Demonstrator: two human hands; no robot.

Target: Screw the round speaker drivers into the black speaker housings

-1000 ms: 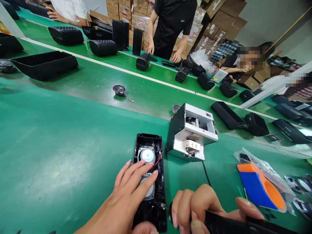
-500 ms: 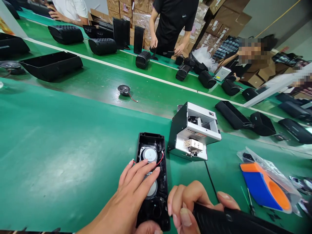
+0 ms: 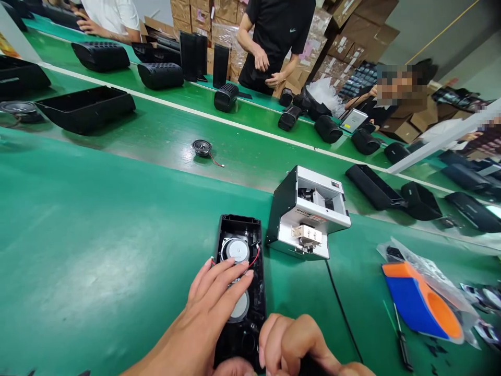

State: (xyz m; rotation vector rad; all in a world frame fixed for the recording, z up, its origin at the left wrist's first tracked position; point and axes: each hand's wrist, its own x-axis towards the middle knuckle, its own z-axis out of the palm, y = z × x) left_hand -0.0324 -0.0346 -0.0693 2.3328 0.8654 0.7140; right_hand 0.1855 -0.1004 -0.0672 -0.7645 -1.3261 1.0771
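Note:
A long black speaker housing lies with its inside facing up on the green mat. Two round speaker drivers with pale backs sit in it, the upper driver and the lower driver, the latter partly covered by fingers. A red wire runs along the inside. My left hand rests across the housing, fingers stretched out over the drivers, thumb at its near end. Beside the housing's near right corner, my right hand is curled around a black electric screwdriver, mostly hidden and cut off by the frame.
A white-and-black screw feeder stands right of the housing. Farther right lie an orange-and-blue scoop, a screwdriver and a plastic bag. A loose driver and several housings sit on the line beyond. Co-workers are across it.
My right hand has moved slightly left and down, closer to the housing's near end, and the screwdriver's black body has mostly dropped out of view. My left hand stays on the housing.

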